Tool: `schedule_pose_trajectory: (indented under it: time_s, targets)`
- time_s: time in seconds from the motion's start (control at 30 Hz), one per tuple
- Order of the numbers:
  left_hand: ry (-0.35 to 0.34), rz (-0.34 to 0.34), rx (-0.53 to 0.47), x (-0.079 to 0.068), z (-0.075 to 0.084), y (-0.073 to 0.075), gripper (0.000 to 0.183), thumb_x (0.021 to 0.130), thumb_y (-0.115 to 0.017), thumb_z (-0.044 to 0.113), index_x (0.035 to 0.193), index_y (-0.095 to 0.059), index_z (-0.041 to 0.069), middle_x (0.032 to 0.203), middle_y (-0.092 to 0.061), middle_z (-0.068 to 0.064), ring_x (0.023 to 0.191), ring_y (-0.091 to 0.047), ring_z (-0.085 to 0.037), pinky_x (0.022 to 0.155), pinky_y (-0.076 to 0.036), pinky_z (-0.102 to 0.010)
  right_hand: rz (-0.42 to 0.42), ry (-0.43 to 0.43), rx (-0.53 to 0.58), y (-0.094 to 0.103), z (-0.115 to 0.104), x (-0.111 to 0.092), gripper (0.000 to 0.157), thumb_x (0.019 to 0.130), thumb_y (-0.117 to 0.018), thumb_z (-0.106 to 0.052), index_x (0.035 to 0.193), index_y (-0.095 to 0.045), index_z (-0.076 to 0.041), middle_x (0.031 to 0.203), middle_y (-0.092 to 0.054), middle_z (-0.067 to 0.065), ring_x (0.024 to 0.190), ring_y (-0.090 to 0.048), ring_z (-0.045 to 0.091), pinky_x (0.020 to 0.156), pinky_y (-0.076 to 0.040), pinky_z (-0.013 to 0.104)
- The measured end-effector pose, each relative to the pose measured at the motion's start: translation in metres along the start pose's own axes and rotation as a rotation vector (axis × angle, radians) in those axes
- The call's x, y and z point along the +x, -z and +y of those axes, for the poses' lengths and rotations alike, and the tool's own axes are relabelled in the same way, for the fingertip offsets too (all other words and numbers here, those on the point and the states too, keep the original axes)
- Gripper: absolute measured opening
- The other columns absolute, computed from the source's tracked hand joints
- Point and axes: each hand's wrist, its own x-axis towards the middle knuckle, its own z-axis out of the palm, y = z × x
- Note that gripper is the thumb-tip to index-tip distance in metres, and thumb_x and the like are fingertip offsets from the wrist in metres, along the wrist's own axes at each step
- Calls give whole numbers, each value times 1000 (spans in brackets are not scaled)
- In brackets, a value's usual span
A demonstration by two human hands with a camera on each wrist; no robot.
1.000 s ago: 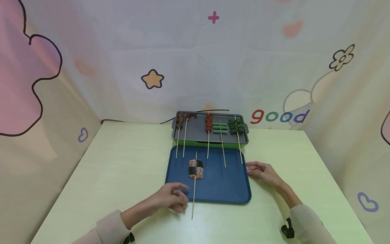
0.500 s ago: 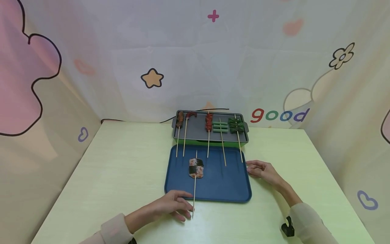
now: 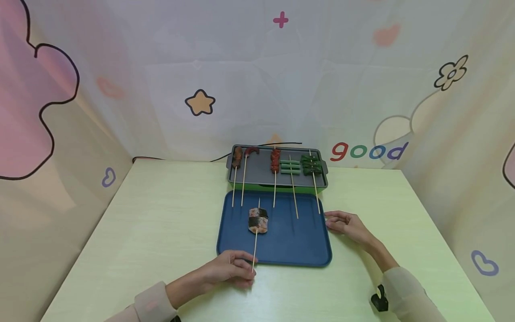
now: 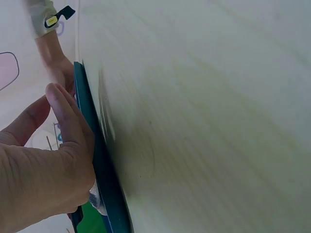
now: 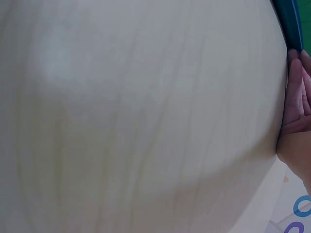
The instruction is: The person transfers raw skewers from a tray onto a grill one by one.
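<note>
A skewer of pinkish-white chunks with dark bands (image 3: 258,221) lies on the blue tray (image 3: 297,250), its stick reaching over the front rim. My left hand (image 3: 231,268) pinches the lower end of that stick between thumb and fingers, right at the tray's front edge. In the left wrist view, the left hand (image 4: 53,155) hides most of the stick. On the tray's right side, my right hand (image 3: 350,228) touches the rim with fingers extended. The right wrist view shows the right hand's fingers (image 5: 294,94) against the tray's corner (image 5: 291,24).
Behind the tray stands a green grill with a grey plate (image 3: 257,179). Several skewers lie on it, including a red one (image 3: 275,161), a green-stick one (image 3: 290,167) and a leafy green one (image 3: 311,165); their sticks overhang the tray. A printed curtain (image 3: 249,80) rises behind the table (image 3: 173,201).
My left hand has moved slightly right and down to the stick's lower end and closed on it. The skewer's stick has tilted a little. The right hand stays at the tray rim.
</note>
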Motion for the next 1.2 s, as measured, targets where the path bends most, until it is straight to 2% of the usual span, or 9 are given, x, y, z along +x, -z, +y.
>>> schedule_pose_trajectory:
  time_s: [0.13,0.43,0.67,1.03,1.2]
  targets:
    - [-15,3,7,0,0,0,41,92,-71,2,131,-60,-7,90,-74,2,86,-74,-13,81,-64,-31,0,-1,-7,0,-1,-1,48,103,-62,-15,141,-52,12,104,-73,-6,95,-70,-2,87,-59,18]
    - [-60,-34,1,-2,-5,3,41,93,-68,0,131,-57,-10,93,-72,1,87,-74,-12,85,-63,-30,-4,9,-12,0,-3,-2,48,102,-63,-14,141,-51,11,106,-73,1,94,-70,-2,88,-59,19]
    - [-91,34,20,-3,-7,2,43,91,-71,-3,132,-61,-10,92,-73,1,87,-74,-11,83,-62,-26,-7,14,-15,0,-2,-1,49,102,-63,-15,142,-51,11,107,-72,2,95,-70,-1,88,-59,19]
    - [-132,86,39,-7,-8,3,46,89,-72,-1,134,-63,-6,91,-73,4,85,-75,-10,76,-61,-24,-7,11,-10,0,-2,-1,49,103,-62,-15,142,-51,11,106,-73,0,94,-70,-2,87,-59,19]
    - [-165,102,50,-8,-6,3,47,91,-71,2,137,-62,-5,97,-75,-4,85,-73,-8,79,-61,-26,-4,13,-9,0,-2,-1,48,103,-62,-13,141,-51,12,104,-73,-3,93,-70,-1,86,-59,18]
